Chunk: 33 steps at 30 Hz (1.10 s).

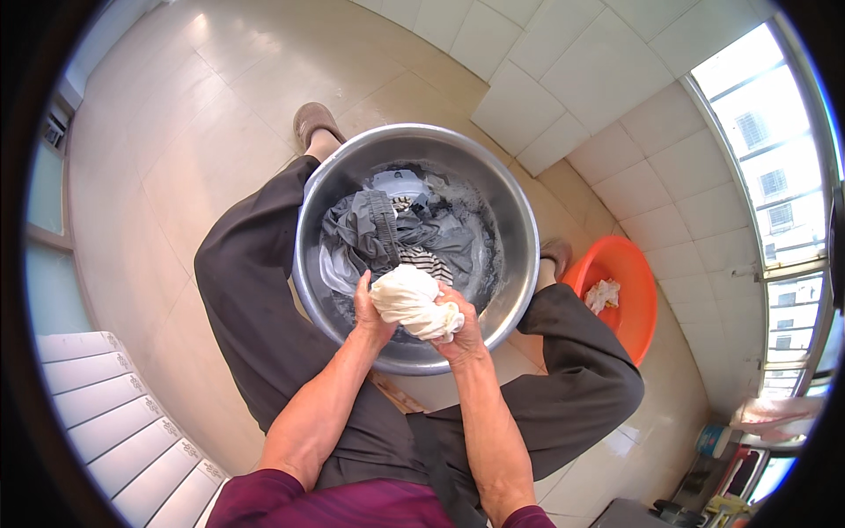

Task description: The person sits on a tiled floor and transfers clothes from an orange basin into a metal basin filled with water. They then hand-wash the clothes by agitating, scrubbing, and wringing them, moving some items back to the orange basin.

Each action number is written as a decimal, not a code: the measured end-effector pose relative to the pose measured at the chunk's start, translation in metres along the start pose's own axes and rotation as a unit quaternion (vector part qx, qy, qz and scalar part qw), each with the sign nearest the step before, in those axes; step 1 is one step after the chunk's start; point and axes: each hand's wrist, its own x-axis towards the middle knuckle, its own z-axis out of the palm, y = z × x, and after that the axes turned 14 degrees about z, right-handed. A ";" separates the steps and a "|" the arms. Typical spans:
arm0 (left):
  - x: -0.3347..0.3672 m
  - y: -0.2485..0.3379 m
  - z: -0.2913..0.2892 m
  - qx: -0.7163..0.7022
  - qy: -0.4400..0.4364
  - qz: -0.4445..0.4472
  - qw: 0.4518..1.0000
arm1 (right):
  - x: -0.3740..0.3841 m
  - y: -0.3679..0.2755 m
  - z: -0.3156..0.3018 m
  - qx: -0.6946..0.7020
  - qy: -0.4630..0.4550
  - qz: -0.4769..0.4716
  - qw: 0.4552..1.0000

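One white cloth (409, 301): bunched between both hands, over the near part of the metal basin.
Cloth's long axis: slants from far left to near right, with a hand at either end; neither hand is nearer, since both touch it.
Left hand (373, 315): fingers grasping the cloth's left end, thumb pointing to the far side.
Right hand (464, 330): fingers wrapped around the narrower, twisted right end.
Metal basin (525, 246): wide and round, on the floor (158, 167) between the legs; it holds sudsy water (456, 187) and a heap of laundry.
Laundry heap: a dark grey garment (365, 231) with a gathered band lies left; a striped cloth (427, 262) lies just beyond the white one.
Orange basin (641, 304): on the floor to the right, past the right leg (572, 387), with a small pale crumpled piece (602, 296) inside.
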 end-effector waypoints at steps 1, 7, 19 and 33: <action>-0.007 0.003 0.015 -0.031 0.003 -0.022 0.999 | -0.001 -0.001 -0.002 0.015 0.014 -0.012 1.000; -0.017 0.018 0.049 -0.059 -0.019 0.024 0.998 | 0.017 0.017 -0.040 0.115 0.121 -0.053 0.985; -0.065 -0.007 0.060 0.685 -0.230 0.481 0.497 | 0.034 0.034 -0.031 -0.008 0.125 -0.056 0.990; -0.037 -0.014 0.030 0.652 -0.218 0.451 0.569 | 0.064 0.084 -0.076 0.035 0.180 -0.063 0.981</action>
